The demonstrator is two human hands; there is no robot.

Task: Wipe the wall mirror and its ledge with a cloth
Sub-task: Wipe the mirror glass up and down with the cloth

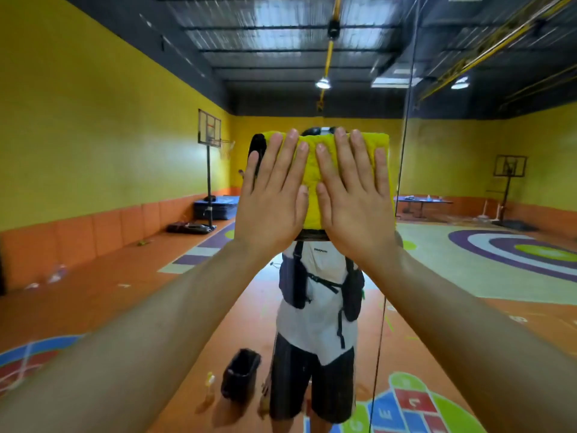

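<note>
The wall mirror [125, 151] fills nearly the whole view and reflects a gym hall and a person in a white shirt. A folded yellow cloth [315, 182] lies flat against the glass at head height. My left hand [271, 201] presses its left part with straight fingers spread. My right hand [352, 201] presses the right part the same way. Both arms reach forward from the bottom corners. The ledge is out of view.
A vertical seam [402, 170] between mirror panels runs just right of the cloth. In the reflection a black bin [240, 375] and a small bottle [209, 381] stand on the orange floor near the person's legs.
</note>
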